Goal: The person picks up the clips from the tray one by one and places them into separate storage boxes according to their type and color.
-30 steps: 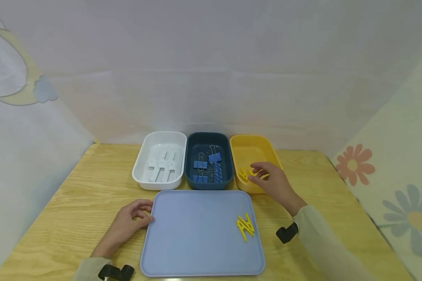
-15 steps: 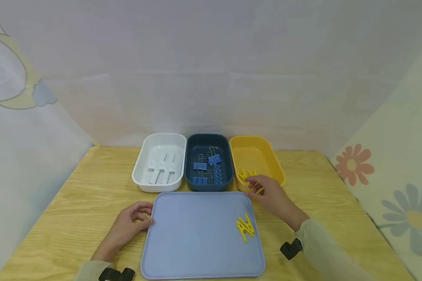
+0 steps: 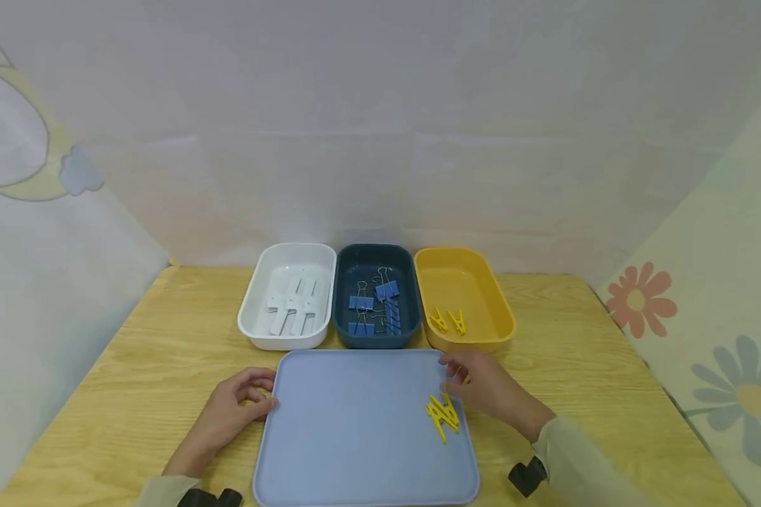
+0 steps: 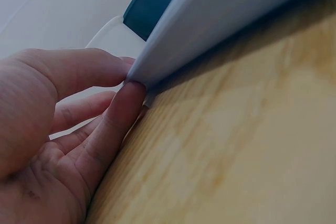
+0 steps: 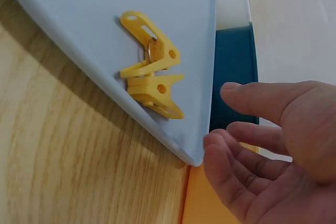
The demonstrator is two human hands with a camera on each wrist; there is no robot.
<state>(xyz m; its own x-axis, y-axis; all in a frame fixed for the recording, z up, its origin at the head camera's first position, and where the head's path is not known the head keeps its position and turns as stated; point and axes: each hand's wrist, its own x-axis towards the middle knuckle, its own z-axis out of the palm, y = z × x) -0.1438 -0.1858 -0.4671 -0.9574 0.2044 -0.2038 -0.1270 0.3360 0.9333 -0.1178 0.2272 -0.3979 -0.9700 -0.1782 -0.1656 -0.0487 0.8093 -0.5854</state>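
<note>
My left hand [image 3: 228, 412] pinches the left rim of a pale blue tray [image 3: 349, 429] between thumb and finger, as the left wrist view shows. Two yellow clothespins [image 5: 169, 53] lie side by side near the tray's right edge. Above the tray's far right corner is my right hand [image 3: 495, 396], with fingers loosely bent and nothing between them. In the right wrist view its fingertips [image 5: 231, 87] are a short way from the clothespins. Two more yellow clothespins [image 3: 459, 322] rest in the near end of a yellow container [image 3: 475, 274].
Behind the tray, three containers stand in a row. The white container [image 3: 292, 255] holds several white pieces [image 3: 292, 303], and the dark blue container [image 3: 370, 255] holds several blue binder clips [image 3: 387, 289]. All stand on a wooden table [image 3: 133, 366] with cloth walls around.
My right hand has drawn back from the yellow container to the tray's far right corner, leaving two clothespins in full view there. The left hand stays at the tray's rim.
</note>
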